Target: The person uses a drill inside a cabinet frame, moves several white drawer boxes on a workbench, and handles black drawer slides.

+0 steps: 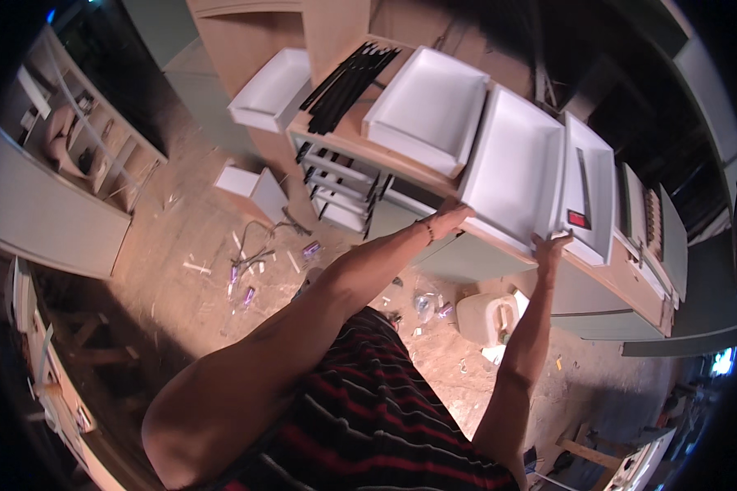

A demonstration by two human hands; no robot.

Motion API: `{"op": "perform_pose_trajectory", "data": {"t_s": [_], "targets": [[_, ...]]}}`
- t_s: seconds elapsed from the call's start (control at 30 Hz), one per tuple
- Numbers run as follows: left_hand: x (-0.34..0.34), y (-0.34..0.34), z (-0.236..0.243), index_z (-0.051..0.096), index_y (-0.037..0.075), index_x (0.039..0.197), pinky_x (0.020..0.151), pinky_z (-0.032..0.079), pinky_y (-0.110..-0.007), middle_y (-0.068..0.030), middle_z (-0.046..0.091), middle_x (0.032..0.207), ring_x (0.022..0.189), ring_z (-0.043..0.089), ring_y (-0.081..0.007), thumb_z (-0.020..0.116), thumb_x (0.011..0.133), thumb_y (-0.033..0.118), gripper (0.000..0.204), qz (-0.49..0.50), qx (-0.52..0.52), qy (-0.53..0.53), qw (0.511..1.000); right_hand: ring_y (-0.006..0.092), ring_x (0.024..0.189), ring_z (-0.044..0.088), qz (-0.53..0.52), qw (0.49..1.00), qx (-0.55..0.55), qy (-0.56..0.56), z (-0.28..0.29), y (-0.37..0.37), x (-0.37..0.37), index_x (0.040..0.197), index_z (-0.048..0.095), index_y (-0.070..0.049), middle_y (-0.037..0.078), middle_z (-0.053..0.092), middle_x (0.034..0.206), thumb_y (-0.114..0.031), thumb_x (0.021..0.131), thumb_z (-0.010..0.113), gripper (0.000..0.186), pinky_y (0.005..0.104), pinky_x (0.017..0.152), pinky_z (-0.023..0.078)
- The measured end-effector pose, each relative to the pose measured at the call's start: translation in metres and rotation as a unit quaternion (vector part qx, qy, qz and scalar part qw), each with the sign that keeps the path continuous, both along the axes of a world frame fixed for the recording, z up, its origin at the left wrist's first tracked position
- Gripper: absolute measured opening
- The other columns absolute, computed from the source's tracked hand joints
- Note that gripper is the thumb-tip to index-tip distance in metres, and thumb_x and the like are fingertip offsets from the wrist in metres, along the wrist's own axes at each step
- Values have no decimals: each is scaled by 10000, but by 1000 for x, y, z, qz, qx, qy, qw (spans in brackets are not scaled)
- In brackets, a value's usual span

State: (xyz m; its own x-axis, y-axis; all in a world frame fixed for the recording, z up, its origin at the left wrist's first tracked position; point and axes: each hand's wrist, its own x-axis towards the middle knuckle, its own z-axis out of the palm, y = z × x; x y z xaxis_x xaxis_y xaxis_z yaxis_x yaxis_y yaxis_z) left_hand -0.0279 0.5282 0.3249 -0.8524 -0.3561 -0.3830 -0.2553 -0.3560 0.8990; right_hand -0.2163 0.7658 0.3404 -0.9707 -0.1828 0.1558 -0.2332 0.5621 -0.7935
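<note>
Three open drawer boxes are lying side by side on the workbench top in the upper middle of the frame; the middle drawer box is sitting between the left drawer box and the right drawer box, with the left hand and right hand meeting its near edge. A bundle of rails is lying left of them; a fourth drawer box is standing further left; a canister is sitting on the floor below the bench, at centre right.
</note>
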Motion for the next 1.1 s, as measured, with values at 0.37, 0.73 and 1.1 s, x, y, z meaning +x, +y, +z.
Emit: {"op": "perform_pose_trajectory", "data": {"t_s": [0.37, 0.73, 1.1], "targets": [[76, -11, -6, 449, -9, 1387, 981, 499, -375, -134, 599, 1206, 1176, 567, -252, 733, 880, 249, 635, -39, -42, 48, 997, 398, 1137, 618, 19, 995, -95, -24, 42, -2, 115, 1555, 98, 10, 296, 575, 1267, -19, 847, 695, 927, 451, 986, 495], [300, -44, 28, 315, 7, 1516, 1086, 396, -396, -164, 520, 1355, 1317, 462, -244, 695, 874, 98, 752, -171, -1, 85, 982, 288, 1218, 561, -78, 949, -232, -198, 51, 22, 343, 1433, 456, 49, 190, 561, 1365, -199, 918, 732, 634, 397, 1053, 437], [466, -187, 45, 345, -40, 1483, 1083, 449, -426, -217, 581, 1289, 1268, 563, -317, 878, 792, 238, 915, -344, -26, 22, 938, 271, 952, 630, -179, 872, -268, -368, 2, -43, 544, 1171, 612, 42, 129, 630, 1029, -254, 820, 644, 461, 387, 853, 510]]}}
